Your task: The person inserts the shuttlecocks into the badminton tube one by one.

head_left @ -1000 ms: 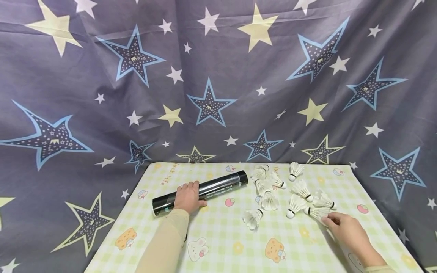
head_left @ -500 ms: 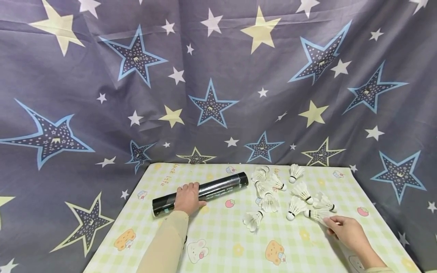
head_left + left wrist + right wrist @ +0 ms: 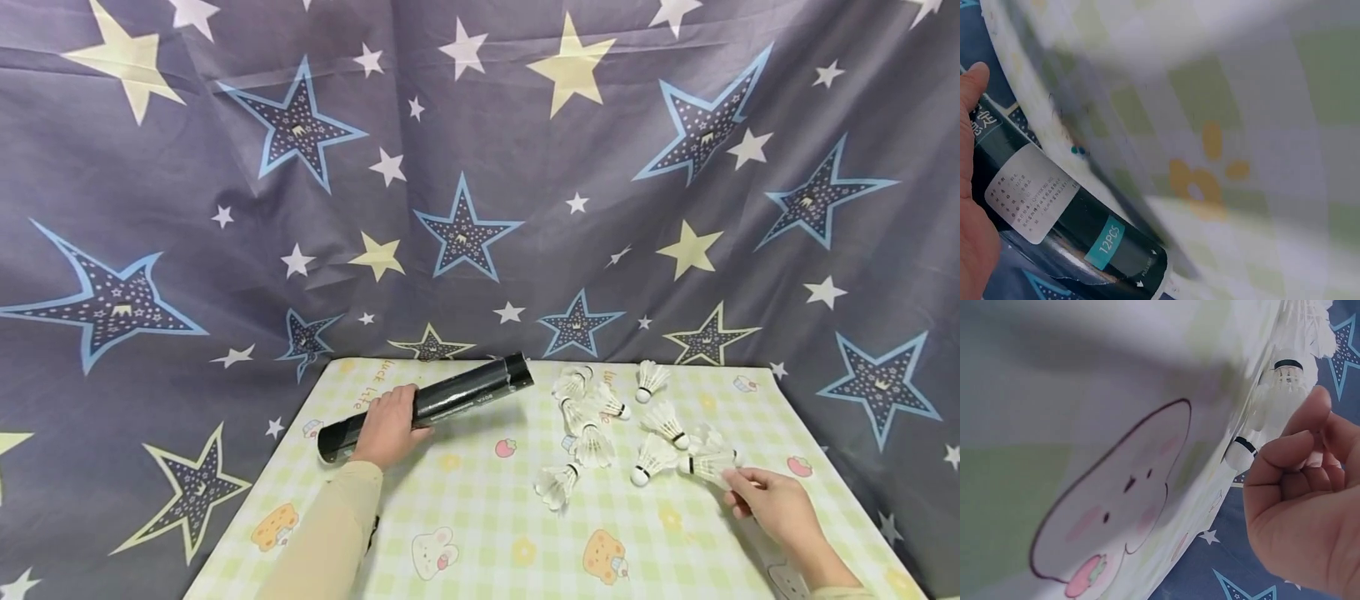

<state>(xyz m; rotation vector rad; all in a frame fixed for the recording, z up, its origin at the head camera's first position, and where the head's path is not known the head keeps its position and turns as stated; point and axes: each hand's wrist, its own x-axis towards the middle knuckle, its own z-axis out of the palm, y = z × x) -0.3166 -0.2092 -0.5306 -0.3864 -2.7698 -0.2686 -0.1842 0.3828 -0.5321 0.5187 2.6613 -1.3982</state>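
My left hand grips a black shuttlecock tube near its left end, and the tube's right end is tipped up. In the left wrist view the tube shows a white printed label and a teal "12PCS" sticker, with the thumb along its side. At the right of the table, my right hand pinches the feather edge of a white shuttlecock between thumb and fingers. That shuttlecock's cork points left, and it overlaps another shuttlecock behind it. The right wrist view shows the right hand with its fingers curled in.
Several more shuttlecocks lie scattered between the tube and my right hand, and one sits near the back edge. A green-checked tablecloth covers the table. Behind hangs a dark star-printed curtain.
The tube has shifted left and its right end has risen, with my left hand moving along. My right hand has drawn the pinched shuttlecock slightly to the right.
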